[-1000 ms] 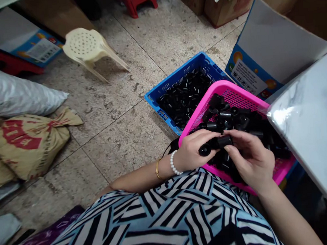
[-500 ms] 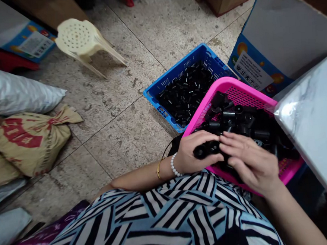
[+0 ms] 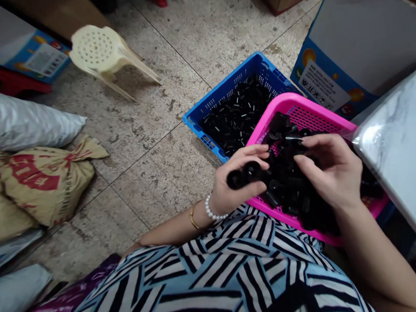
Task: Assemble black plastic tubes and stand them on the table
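Observation:
My left hand (image 3: 227, 183) is curled around several black cylindrical plastic parts (image 3: 253, 171), their round hollow ends facing up toward me. It sits at the near left rim of a pink plastic basket (image 3: 289, 98). Inside the basket lie many loose black parts (image 3: 274, 189) of the same look. Over the basket's right side, my right hand (image 3: 331, 166) has thumb and forefinger around a black cylindrical part (image 3: 294, 138) with a shiny side. The other fingers of that hand are mostly hidden from me.
A blue crate (image 3: 205, 111) of small black pieces stands on the floor behind the basket. A cream stool (image 3: 95, 47) and tied sacks (image 3: 49, 181) are to the left. At the right are a large carton (image 3: 356, 36) and a marble-patterned tabletop (image 3: 407, 151).
My right hand has left the parts in my left hand and moved over the basket to a black part there. My left hand has shifted slightly left and up, keeping its parts.

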The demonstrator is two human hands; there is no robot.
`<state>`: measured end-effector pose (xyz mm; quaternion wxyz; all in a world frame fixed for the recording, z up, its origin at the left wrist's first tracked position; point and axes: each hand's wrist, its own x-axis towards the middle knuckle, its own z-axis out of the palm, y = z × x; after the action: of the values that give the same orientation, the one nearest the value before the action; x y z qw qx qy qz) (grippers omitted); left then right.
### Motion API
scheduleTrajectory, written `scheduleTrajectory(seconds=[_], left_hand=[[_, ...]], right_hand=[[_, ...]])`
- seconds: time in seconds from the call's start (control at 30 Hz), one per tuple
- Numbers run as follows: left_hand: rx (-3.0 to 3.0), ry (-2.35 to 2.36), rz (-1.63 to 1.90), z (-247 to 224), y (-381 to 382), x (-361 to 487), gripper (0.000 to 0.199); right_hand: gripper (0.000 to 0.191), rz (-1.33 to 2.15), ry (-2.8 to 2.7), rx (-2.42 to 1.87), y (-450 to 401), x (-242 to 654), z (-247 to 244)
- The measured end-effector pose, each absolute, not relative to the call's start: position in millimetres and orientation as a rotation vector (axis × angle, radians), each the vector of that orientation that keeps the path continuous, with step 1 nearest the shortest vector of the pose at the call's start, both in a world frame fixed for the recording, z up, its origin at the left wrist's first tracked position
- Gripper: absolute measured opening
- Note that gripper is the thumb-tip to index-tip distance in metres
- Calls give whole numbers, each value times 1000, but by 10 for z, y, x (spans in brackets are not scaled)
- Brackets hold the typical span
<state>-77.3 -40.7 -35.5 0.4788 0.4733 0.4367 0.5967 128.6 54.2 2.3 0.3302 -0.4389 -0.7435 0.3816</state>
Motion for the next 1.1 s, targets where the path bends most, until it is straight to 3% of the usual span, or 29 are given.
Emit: scheduleTrajectory(seconds=[0.27,0.4,0.53,0.67,0.8,0.9,1.0,1.1], left_hand=[[1692,1027,1266,-228,-501,-832,35],[1744,1085,1225,-289,-549,-859,35],[1781,1083,1226,-340,-572,-852,39],[1645,1046,1260,-370,-573,-868,35],[1590,1007,1331,-430,-570,-864,39],[1582,1017,1355,-475,-591,-837,44],[1572,1081,1436,-491,-611,-817,45],[1570,1148,1539,-484,-605,-816,44]], right_hand=[[46,1241,-1881,-1004,259,1454,118],[32,1219,-1981,-977,256,1360,108],[31,1032,-2098,-851,93,1233,28],[29,1197,-1911,-1089,231,1293,-77],[20,572,-2197,-1165,638,1253,-164],[33,147,-2466,-1240,856,1033,-274],[31,48,-2662,-1262,935,841,-380],[16,198,-2578,-1232,956,894,-360]])
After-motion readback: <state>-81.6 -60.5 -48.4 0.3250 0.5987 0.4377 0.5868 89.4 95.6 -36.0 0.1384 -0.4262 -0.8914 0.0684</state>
